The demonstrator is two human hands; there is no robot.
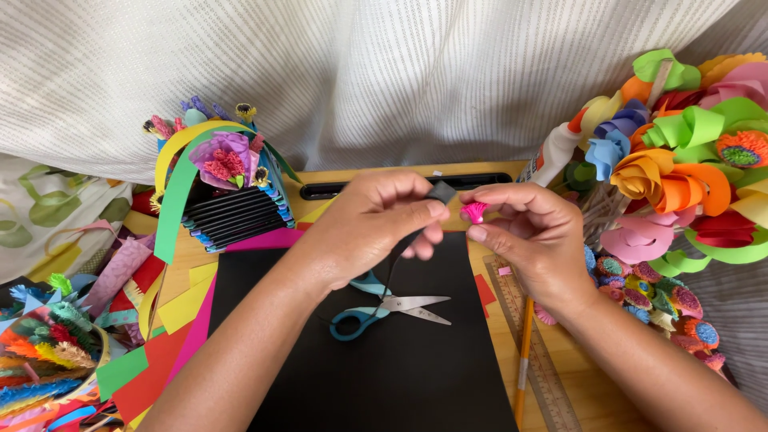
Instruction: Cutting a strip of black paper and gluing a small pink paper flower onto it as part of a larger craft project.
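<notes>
Holding a small fringed pink paper coil (474,211) between thumb and forefinger, my right hand (534,240) is pinched closed on it just above the far edge of the large black paper sheet (384,352). My left hand (372,228) is clenched on a narrow black paper strip (438,192), whose upper end sits right beside the pink coil, nearly touching it, while the rest trails down under my palm toward the sheet. From how things lie, I judge the pink centre is already cut into a fringe and rolled, and the black strip is only starting to meet it: no wrap around the coil shows yet, so the winding and any fixing appear left to do. The teal-handled steel scissors (382,310) lie partly open on the black sheet below my hands, untouched. A yellow pencil (524,352) and a clear plastic ruler (534,352) lie on the wooden table (592,392) by my right wrist. Finished pieces surround me: a black woven paper basket with flowers (228,188) to the left, a heap of rolled paper flowers (680,168) to the right, and loose coloured paper sheets (160,336) at the lower left.
</notes>
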